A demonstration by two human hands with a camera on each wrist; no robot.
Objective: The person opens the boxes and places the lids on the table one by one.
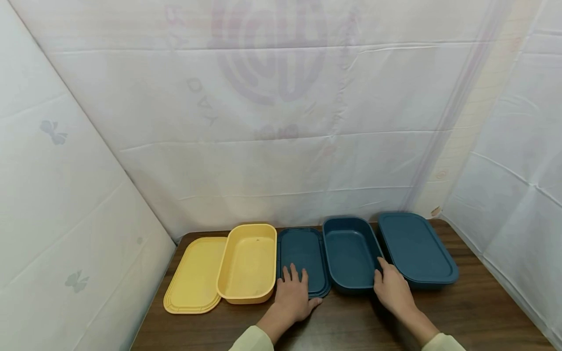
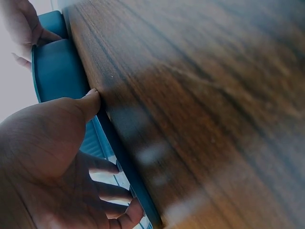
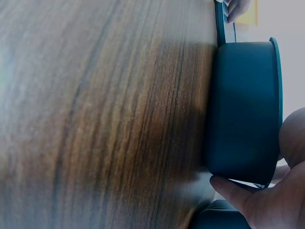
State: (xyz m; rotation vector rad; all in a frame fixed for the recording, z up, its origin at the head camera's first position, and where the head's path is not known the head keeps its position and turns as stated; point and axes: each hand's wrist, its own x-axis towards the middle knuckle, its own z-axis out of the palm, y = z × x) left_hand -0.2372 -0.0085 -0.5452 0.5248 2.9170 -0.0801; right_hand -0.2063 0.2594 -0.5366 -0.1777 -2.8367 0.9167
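A dark blue lid (image 1: 300, 246) lies flat on the table. My left hand (image 1: 291, 295) rests over its near part with fingers spread, and the thumb touches the near edge, as the left wrist view also shows. Just right of the lid stands an uncovered dark blue food container (image 1: 351, 253). At its near right corner my right hand (image 1: 393, 291) grips the wall, with the thumb at the rim and a finger (image 3: 228, 188) along the outer side. In the right wrist view the container (image 3: 245, 109) sits upright on the tabletop.
A second blue container with its lid on (image 1: 417, 248) stands at the right. To the left are an uncovered yellow container (image 1: 248, 263) and a yellow lid (image 1: 195, 275), whose edge meets that container. White cloth walls (image 1: 272, 165) border the brown wooden table (image 1: 342, 326).
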